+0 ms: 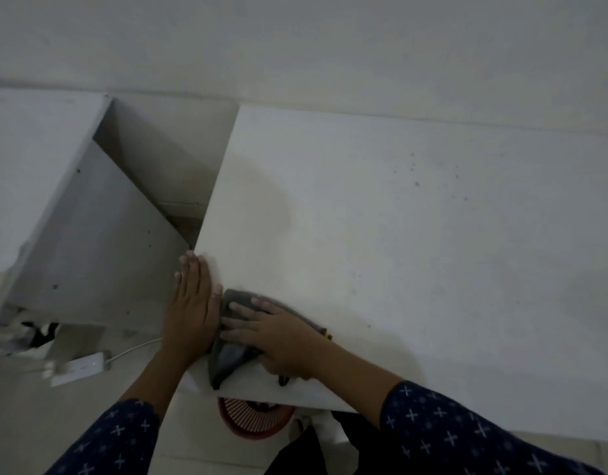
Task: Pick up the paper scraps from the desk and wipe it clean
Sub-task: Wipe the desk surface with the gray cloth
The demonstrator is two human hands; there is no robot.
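A person is looking down at the near left corner of a white desk (415, 234) in a dim room. Both forearms, in dark blue sleeves (467, 430) patterned with small white crosses, are reaching in from the near edge of the view.

The right hand (278, 334) is lying palm down with its fingers spread flat on a grey cloth (232, 358), pressing the cloth against the desk close to the left edge; the fingers are not curled around it. The cloth is bunching out from under the hand, with one fold pointing toward the near edge of the desk and another part showing beyond the fingertips.

The left hand (193, 310) is held open and flat, fingers together and extended, against the left edge of the desk, touching the cloth and the right fingertips. It is gripping nothing.

A few small dark specks (416, 183) are lying on the far right part of the desk, well apart from the hands; whether they are paper is too small to tell.

Below the near edge of the desk, a red slotted basket (254, 421) is partly showing on the floor. To the left stands a white cabinet (90, 234), and near it on the floor lies a white power strip (80, 366) with a cable.
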